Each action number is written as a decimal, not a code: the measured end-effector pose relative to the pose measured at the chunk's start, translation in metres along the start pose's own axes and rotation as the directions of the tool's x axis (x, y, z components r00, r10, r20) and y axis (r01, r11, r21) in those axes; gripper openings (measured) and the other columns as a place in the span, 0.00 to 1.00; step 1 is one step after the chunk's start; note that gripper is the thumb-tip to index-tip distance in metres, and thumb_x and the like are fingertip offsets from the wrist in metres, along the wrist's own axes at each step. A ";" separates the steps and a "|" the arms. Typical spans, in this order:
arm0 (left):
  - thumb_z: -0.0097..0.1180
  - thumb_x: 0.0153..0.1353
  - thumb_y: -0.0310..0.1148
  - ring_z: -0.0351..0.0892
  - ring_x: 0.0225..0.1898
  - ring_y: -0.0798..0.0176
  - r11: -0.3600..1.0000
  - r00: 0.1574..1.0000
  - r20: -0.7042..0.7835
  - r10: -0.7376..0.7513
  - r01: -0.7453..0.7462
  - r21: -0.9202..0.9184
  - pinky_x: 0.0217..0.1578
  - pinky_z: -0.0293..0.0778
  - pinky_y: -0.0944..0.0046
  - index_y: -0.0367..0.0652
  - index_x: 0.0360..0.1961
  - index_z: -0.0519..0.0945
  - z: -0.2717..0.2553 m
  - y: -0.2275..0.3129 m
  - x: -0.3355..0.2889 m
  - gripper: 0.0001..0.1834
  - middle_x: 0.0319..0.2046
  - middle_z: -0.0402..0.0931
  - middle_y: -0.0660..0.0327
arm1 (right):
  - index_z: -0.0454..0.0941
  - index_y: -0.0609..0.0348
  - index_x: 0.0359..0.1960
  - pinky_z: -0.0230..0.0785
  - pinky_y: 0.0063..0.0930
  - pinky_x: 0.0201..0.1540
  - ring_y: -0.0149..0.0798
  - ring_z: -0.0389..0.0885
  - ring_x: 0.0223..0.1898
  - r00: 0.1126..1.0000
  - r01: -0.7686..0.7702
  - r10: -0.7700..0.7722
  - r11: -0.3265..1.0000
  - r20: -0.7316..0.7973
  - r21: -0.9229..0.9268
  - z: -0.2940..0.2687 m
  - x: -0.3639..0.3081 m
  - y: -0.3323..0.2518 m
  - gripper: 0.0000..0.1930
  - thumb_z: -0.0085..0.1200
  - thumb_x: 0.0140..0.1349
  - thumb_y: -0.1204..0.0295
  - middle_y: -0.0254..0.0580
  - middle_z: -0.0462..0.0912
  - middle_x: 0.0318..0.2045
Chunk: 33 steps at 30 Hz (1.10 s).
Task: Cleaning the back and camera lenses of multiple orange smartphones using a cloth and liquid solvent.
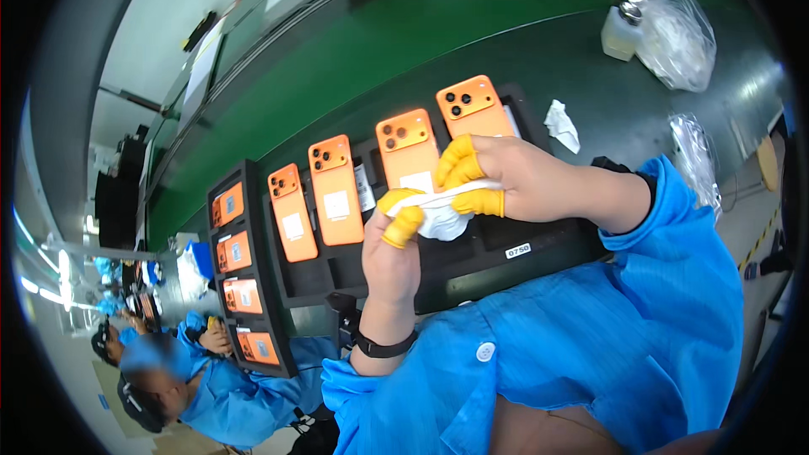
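Observation:
My left hand (pixel 394 253) and my right hand (pixel 506 173), both with yellow finger cots on the fingertips, pinch a folded white cloth (pixel 443 221) between them. The cloth is held over a black tray (pixel 350 274). In that tray lie several orange phones, backs up: one at the left (pixel 291 215), a second phone (pixel 337 194) beside it, a third phone (pixel 408 147) just beyond my hands and a fourth phone (pixel 474 109) at the far right. The first three carry white square labels. My right hand partly covers the fourth phone.
Left of my tray stands another black tray (pixel 268 286) with several orange phones, a co-worker's hand (pixel 216 339) beside it. To the right are a crumpled white wipe (pixel 562 125), a pump bottle (pixel 622 32) and a clear plastic bag (pixel 681 40) on the green table (pixel 539 59).

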<state>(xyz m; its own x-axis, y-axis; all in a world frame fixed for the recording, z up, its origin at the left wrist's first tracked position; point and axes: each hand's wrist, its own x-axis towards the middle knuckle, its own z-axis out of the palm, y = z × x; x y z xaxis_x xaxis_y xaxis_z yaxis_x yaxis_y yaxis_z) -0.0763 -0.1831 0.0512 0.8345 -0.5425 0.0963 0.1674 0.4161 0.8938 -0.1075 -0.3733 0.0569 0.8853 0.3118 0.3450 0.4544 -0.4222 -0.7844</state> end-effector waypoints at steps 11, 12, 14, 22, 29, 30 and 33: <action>0.42 0.59 0.31 0.69 0.43 0.67 0.964 0.965 0.162 -0.204 0.227 -0.141 0.46 0.63 0.68 0.37 0.47 0.67 0.018 -0.025 0.010 0.16 0.41 0.71 0.60 | 0.69 0.64 0.40 0.65 0.27 0.40 0.38 0.72 0.37 0.877 -0.039 0.047 0.999 -0.479 0.028 0.008 -0.001 -0.003 0.16 0.54 0.49 0.73 0.44 0.72 0.32; 0.42 0.59 0.30 0.69 0.44 0.68 0.974 0.968 0.168 -0.186 0.204 -0.094 0.46 0.62 0.68 0.37 0.47 0.67 0.019 -0.024 0.010 0.15 0.41 0.71 0.61 | 0.68 0.63 0.41 0.64 0.29 0.43 0.43 0.70 0.39 0.879 -0.025 0.049 0.998 -0.474 0.057 0.004 -0.001 -0.006 0.19 0.57 0.45 0.74 0.48 0.70 0.35; 0.42 0.59 0.32 0.70 0.42 0.69 0.986 0.967 0.193 -0.166 0.162 0.038 0.43 0.65 0.70 0.39 0.47 0.66 0.015 -0.026 0.014 0.16 0.42 0.69 0.62 | 0.69 0.62 0.42 0.63 0.30 0.44 0.44 0.69 0.40 0.908 0.057 -0.062 0.998 -0.414 -0.023 0.001 -0.002 0.003 0.19 0.57 0.45 0.73 0.48 0.69 0.37; 0.44 0.58 0.31 0.69 0.43 0.69 0.989 0.977 0.201 -0.077 0.050 0.137 0.43 0.64 0.71 0.36 0.45 0.68 0.018 -0.030 0.025 0.15 0.41 0.71 0.62 | 0.76 0.56 0.36 0.62 0.31 0.45 0.45 0.70 0.39 0.819 0.175 -0.218 0.976 -0.531 -0.130 -0.003 0.006 0.002 0.13 0.54 0.49 0.65 0.43 0.71 0.35; 0.62 0.44 0.29 0.69 0.29 0.75 0.875 0.989 0.130 -0.068 -0.003 0.485 0.29 0.65 0.75 0.36 0.29 0.73 0.021 -0.011 0.038 0.12 0.27 0.72 0.64 | 0.76 0.59 0.36 0.67 0.30 0.34 0.42 0.73 0.32 0.975 0.215 -0.203 0.965 -0.088 0.150 -0.025 -0.007 0.000 0.12 0.52 0.53 0.65 0.45 0.74 0.33; 0.62 0.43 0.29 0.69 0.27 0.74 0.832 0.986 0.154 -0.069 -0.028 0.554 0.28 0.65 0.75 0.36 0.28 0.73 0.020 -0.014 0.042 0.13 0.26 0.71 0.63 | 0.76 0.59 0.36 0.67 0.30 0.34 0.42 0.73 0.32 0.979 0.193 -0.182 0.972 -0.087 0.133 -0.030 -0.011 0.004 0.12 0.52 0.53 0.65 0.45 0.74 0.33; 0.63 0.41 0.30 0.70 0.26 0.69 0.673 0.970 0.218 -0.102 -0.094 0.734 0.28 0.67 0.71 0.35 0.28 0.73 0.014 -0.019 0.057 0.14 0.25 0.70 0.61 | 0.77 0.58 0.32 0.68 0.29 0.33 0.41 0.75 0.30 0.994 0.103 -0.104 0.992 -0.020 -0.067 -0.064 -0.022 0.021 0.08 0.54 0.52 0.69 0.41 0.76 0.29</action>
<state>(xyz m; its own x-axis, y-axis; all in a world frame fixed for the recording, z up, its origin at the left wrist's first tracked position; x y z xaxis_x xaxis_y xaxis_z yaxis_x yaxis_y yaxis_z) -0.0389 -0.2325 0.0455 0.6781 -0.7284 0.0978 -0.3516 -0.2046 0.9135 -0.1109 -0.4434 0.0665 0.8348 0.3368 0.4355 0.5487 -0.4444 -0.7082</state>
